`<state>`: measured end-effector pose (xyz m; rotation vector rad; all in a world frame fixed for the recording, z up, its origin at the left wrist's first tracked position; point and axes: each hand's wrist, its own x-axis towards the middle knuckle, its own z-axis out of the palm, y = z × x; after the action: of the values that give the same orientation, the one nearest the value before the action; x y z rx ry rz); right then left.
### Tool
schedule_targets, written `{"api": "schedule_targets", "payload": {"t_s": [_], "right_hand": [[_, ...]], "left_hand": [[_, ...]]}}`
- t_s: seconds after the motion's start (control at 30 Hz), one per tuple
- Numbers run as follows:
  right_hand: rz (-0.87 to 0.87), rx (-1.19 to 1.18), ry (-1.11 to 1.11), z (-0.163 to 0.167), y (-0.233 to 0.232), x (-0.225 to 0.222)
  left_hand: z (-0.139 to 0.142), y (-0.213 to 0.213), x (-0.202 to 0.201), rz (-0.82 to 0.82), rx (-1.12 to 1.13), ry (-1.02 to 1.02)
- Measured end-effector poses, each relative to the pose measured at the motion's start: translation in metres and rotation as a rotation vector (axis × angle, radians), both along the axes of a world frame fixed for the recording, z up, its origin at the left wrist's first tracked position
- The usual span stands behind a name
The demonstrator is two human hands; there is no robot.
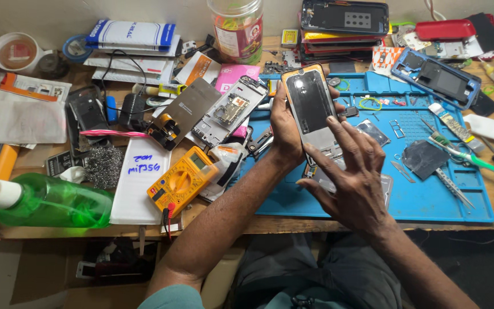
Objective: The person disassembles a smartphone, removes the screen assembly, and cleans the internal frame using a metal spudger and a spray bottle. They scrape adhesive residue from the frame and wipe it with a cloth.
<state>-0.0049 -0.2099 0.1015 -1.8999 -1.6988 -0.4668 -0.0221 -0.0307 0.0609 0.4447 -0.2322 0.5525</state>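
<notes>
— Orange rim, black inside: what is that in the middle?

— An opened phone [310, 106], back cover off, held tilted above the blue work mat [430, 200]. The left hand [286, 127] grips it from the left side, fingers wrapped behind it and the thumb on its edge, so that hand is clamped on the phone.

— And the other hand?

— The right hand [354, 177] lies over the phone's lower end. Its fingers [344, 129] are spread apart, the tips pressing on the lower part of the black inside panel; it holds nothing of its own.

— What lies around them?

— On the mat, to the right, a dark flat piece [423, 158], tweezers [453, 186] and a green-handled toothbrush [475, 160]. Further back a blue phone frame [435, 77] and a stack of phone backs [344, 23]. Left of the mat a second stripped phone [230, 109] lies face up, just beside a grey metal plate [190, 106].

— And on the wooden table [47, 157]?

— A yellow multimeter [183, 180] near the left forearm, a white packet [141, 180] next to it, a wad of steel wool [103, 166], and a green spray bottle [47, 203] lying on its side at the front left edge. A clear plastic jar [236, 28] stands at the back.
</notes>
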Motion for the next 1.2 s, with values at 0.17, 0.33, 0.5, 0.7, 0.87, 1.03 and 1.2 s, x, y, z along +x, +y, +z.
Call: {"api": "schedule_targets", "payload": {"t_s": [0.17,0.33,0.5,0.7,0.87,1.03,1.2], "right_hand": [[-0.012,-0.016,0.014,-0.008,0.001,-0.010],[-0.020,-0.033,0.026,-0.017,0.001,-0.014],[-0.042,-0.096,0.048,-0.020,0.007,-0.008],[-0.052,-0.088,0.039,-0.019,-0.003,-0.017],[-0.029,-0.107,0.029,-0.010,0.013,-0.003],[-0.011,-0.125,0.072,-0.010,0.012,-0.003],[-0.003,-0.106,0.064,-0.014,0.001,-0.011]], "left_hand": [[0.004,0.005,-0.001,0.017,0.015,-0.028],[0.006,0.007,0.000,0.047,-0.014,-0.025],[0.006,0.004,-0.002,0.024,-0.013,-0.017],[0.008,0.006,-0.002,-0.003,-0.091,-0.153],[0.008,-0.008,-0.006,-0.042,-0.117,-0.153],[0.009,-0.007,-0.008,-0.053,-0.103,-0.188],[0.005,0.000,-0.004,-0.067,-0.116,-0.276]]}}
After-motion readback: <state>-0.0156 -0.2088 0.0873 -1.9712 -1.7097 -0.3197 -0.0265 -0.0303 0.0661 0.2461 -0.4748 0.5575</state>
